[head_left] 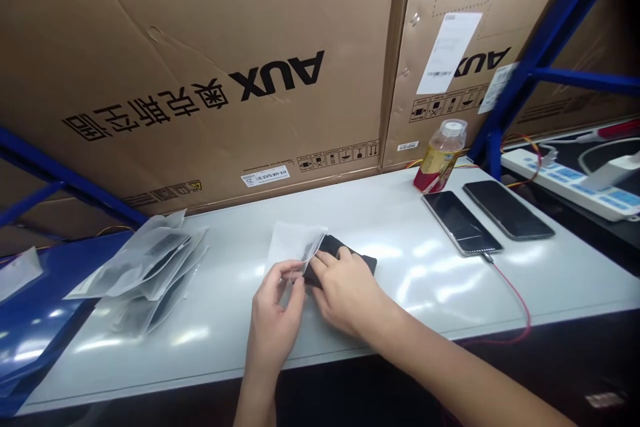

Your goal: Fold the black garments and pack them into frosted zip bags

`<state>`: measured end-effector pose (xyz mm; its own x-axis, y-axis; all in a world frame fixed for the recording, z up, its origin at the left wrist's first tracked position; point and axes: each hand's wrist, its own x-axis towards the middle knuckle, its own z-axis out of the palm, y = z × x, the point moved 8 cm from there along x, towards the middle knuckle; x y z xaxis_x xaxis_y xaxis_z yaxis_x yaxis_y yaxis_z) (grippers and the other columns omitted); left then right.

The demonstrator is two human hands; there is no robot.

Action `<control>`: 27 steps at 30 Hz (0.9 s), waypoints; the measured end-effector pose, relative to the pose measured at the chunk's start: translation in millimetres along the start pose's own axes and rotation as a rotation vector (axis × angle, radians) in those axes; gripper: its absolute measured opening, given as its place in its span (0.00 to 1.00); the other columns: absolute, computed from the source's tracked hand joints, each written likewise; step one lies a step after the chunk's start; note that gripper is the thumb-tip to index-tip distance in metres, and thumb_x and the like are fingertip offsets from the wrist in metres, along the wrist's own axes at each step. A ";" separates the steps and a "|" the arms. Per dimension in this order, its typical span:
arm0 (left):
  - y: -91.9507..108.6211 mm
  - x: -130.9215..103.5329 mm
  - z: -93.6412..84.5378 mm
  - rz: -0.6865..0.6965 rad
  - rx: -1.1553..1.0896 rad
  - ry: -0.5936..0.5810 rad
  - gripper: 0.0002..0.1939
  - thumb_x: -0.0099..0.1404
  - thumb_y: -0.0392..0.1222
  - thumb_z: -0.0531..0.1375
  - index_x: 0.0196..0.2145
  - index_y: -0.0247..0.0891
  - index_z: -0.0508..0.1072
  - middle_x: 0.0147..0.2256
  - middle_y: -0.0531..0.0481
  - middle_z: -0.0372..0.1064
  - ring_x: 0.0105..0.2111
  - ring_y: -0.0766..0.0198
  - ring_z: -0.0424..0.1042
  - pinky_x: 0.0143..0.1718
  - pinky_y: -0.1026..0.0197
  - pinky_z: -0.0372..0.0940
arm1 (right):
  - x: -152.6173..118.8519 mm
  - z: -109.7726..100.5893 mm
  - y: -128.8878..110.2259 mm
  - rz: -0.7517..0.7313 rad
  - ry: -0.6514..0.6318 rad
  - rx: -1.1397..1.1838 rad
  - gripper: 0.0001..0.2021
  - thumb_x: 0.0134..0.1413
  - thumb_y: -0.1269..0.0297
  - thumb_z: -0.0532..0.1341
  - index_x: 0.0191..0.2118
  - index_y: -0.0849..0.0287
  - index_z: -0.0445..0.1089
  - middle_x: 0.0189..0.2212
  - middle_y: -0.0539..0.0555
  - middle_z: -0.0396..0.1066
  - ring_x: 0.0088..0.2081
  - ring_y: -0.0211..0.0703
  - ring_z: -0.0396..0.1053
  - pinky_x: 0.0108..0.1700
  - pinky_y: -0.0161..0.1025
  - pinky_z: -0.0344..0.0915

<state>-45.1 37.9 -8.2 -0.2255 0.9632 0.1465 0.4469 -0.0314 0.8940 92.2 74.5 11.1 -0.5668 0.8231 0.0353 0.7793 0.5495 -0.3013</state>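
A flat black item [369,260], its kind not clear, lies low over the table in the grip of my right hand [345,283]. Its left end meets the mouth of a frosted plastic bag [290,242]. My left hand [278,310] pinches the near edge of that bag between thumb and fingers. How far the black item sits inside the bag is hidden by my fingers. Left of my hands, several frosted bags [150,257] with dark contents lie in a loose pile.
Two phones, a cabled one [463,223] and a dark one [509,209], lie at the right. Behind them are a drink bottle [440,157] and a white power strip [575,183]. Large cardboard boxes [200,27] stand along the back, beside a blue metal frame [555,20].
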 end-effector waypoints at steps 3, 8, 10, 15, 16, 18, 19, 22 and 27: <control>1.4 1.4 -5.0 0.020 0.050 -0.018 0.15 0.72 0.46 0.60 0.55 0.44 0.74 0.51 0.45 0.76 0.53 0.53 0.77 0.57 0.48 0.72 | 4.5 -5.7 3.4 0.012 0.001 0.020 0.17 0.69 0.61 0.55 0.57 0.61 0.71 0.52 0.62 0.77 0.46 0.59 0.71 0.46 0.51 0.67; 10.8 -2.8 -0.7 0.078 0.184 -0.125 0.19 0.71 0.42 0.59 0.58 0.48 0.75 0.53 0.45 0.76 0.55 0.52 0.76 0.59 0.48 0.70 | 5.1 3.4 -5.7 -0.123 -0.028 0.013 0.18 0.64 0.61 0.61 0.55 0.63 0.74 0.53 0.65 0.76 0.53 0.64 0.70 0.51 0.55 0.67; 12.7 -1.8 -1.3 0.128 0.283 -0.141 0.18 0.74 0.44 0.57 0.59 0.48 0.75 0.54 0.44 0.76 0.56 0.51 0.75 0.60 0.47 0.70 | 1.8 11.6 -12.6 -0.277 -0.050 0.045 0.20 0.64 0.58 0.62 0.57 0.62 0.74 0.59 0.63 0.74 0.64 0.65 0.63 0.61 0.56 0.62; -14.7 13.5 -10.5 0.174 0.541 -0.170 0.26 0.79 0.53 0.50 0.70 0.49 0.65 0.72 0.44 0.58 0.74 0.45 0.51 0.72 0.33 0.49 | -10.1 19.2 -11.6 -0.583 -0.060 0.312 0.27 0.69 0.56 0.57 0.68 0.59 0.65 0.71 0.58 0.62 0.75 0.59 0.49 0.74 0.58 0.47; -23.4 16.0 -8.3 0.164 0.557 -0.233 0.27 0.80 0.53 0.48 0.72 0.49 0.61 0.73 0.45 0.55 0.75 0.46 0.47 0.73 0.31 0.45 | -11.8 19.8 -11.8 -0.621 -0.066 0.326 0.26 0.68 0.58 0.57 0.67 0.59 0.66 0.69 0.58 0.65 0.74 0.58 0.51 0.74 0.56 0.47; -34.6 18.4 -2.9 0.161 0.548 -0.344 0.28 0.81 0.53 0.45 0.75 0.50 0.54 0.74 0.48 0.53 0.76 0.50 0.46 0.74 0.34 0.43 | -17.0 21.7 -19.7 -0.729 -0.089 0.315 0.22 0.65 0.62 0.58 0.62 0.60 0.71 0.62 0.57 0.73 0.70 0.56 0.59 0.74 0.52 0.49; -36.0 18.7 -0.3 0.172 0.534 -0.382 0.28 0.82 0.52 0.44 0.75 0.52 0.52 0.74 0.49 0.52 0.75 0.52 0.47 0.75 0.36 0.44 | -19.9 23.1 -26.2 -0.785 -0.099 0.302 0.20 0.64 0.63 0.59 0.59 0.60 0.73 0.58 0.57 0.76 0.67 0.55 0.64 0.73 0.50 0.50; -32.9 17.6 7.8 0.192 0.484 -0.468 0.28 0.82 0.52 0.43 0.76 0.54 0.48 0.75 0.53 0.46 0.76 0.56 0.44 0.76 0.42 0.42 | -22.7 29.1 -46.0 -0.858 -0.094 0.277 0.15 0.65 0.63 0.59 0.52 0.61 0.77 0.50 0.56 0.81 0.58 0.51 0.71 0.73 0.46 0.51; -27.6 14.6 -0.7 0.174 0.472 -0.394 0.28 0.82 0.52 0.43 0.76 0.52 0.48 0.76 0.53 0.42 0.77 0.55 0.38 0.76 0.40 0.39 | -7.3 31.8 -44.0 -0.626 -0.013 0.311 0.19 0.66 0.63 0.57 0.54 0.69 0.76 0.56 0.66 0.77 0.63 0.54 0.69 0.73 0.48 0.52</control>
<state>-61.4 52.7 -30.5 0.1802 0.9833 0.0258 0.8019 -0.1620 0.5750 53.6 39.7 -6.2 -0.8890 0.3621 0.2801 0.1934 0.8517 -0.4871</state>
